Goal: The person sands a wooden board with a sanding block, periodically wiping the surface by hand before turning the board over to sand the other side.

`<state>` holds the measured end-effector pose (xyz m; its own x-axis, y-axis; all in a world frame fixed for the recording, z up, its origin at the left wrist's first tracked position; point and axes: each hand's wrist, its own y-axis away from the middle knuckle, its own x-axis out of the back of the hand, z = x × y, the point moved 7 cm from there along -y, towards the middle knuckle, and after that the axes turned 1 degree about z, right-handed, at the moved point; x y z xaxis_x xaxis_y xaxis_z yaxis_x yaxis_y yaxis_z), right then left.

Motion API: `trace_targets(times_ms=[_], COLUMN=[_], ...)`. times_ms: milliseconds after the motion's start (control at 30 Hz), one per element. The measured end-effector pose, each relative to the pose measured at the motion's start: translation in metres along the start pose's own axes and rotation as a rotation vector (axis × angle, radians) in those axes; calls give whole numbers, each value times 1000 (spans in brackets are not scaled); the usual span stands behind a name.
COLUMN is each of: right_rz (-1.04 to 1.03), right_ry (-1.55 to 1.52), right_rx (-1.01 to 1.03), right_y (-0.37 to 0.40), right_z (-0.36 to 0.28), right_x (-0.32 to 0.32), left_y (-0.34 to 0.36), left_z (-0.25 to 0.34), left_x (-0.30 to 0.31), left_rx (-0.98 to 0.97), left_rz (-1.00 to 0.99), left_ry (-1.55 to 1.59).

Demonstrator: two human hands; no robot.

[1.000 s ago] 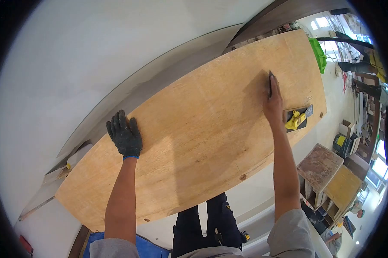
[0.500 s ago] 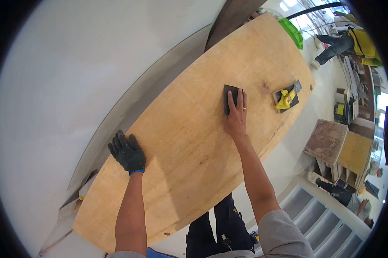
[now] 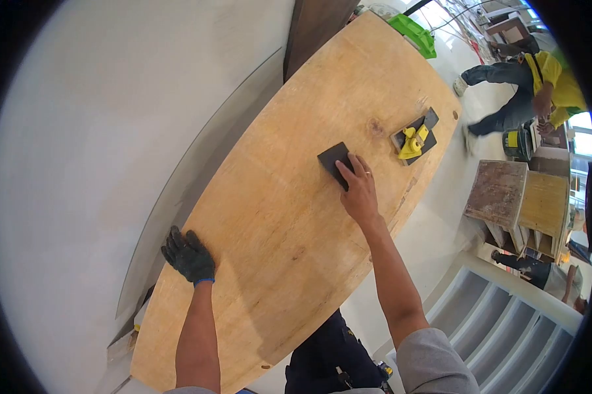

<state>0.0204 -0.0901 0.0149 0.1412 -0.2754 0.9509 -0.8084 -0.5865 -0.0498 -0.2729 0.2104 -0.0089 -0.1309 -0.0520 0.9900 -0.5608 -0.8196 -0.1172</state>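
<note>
A large pale plywood panel [image 3: 270,197] lies before me, with a knot and patchy, worn-looking grain. Bent over a dark rectangular sanding block [image 3: 333,159], my right hand [image 3: 359,190] is bare, with a ring on one finger, and presses the block on the panel's surface. My left hand [image 3: 190,255] wears a dark work glove with a blue cuff. It rests at the panel's left edge, fingers stretched out. To the right of the block lies a second dark block with a yellow-handled scraper [image 3: 414,139] and yellow material on it.
A pale wall [image 3: 112,151] runs along the left. Beyond the far end sits a green plastic bin [image 3: 414,36]. A person in yellow [image 3: 552,85] walks at the right. Wooden boxes [image 3: 496,190] and a white shelf unit [image 3: 499,322] stand on the right; another person is behind them.
My right hand has drawn the sanding block slightly toward me and turned it at an angle. My left hand stays at the edge. The view has shifted, and the person in yellow has moved nearer.
</note>
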Motion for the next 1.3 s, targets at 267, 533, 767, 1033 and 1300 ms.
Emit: trace_targets(times_ms=[267,533,767,1033,1300], right_rz=[-104,-115,-143,135,151], right_ry=[-48,274,250,258,-156], right_rx=[-155,-297,-407,-270,9], right_y=[-7,-29,-33,-11,81], right_z=[-11,-17,-7,-9,-129], right_x=[1,-16,-11,-12,-73], left_y=[-2,-1,-2,1,2], left_z=[2,0,1,-1,0], left_x=[1,2,1,1,1], left_rx=[0,-30,-8,-13,-9], left_rz=[-6,66,57,54,36], left_ry=[-16,-7,19,11,-1])
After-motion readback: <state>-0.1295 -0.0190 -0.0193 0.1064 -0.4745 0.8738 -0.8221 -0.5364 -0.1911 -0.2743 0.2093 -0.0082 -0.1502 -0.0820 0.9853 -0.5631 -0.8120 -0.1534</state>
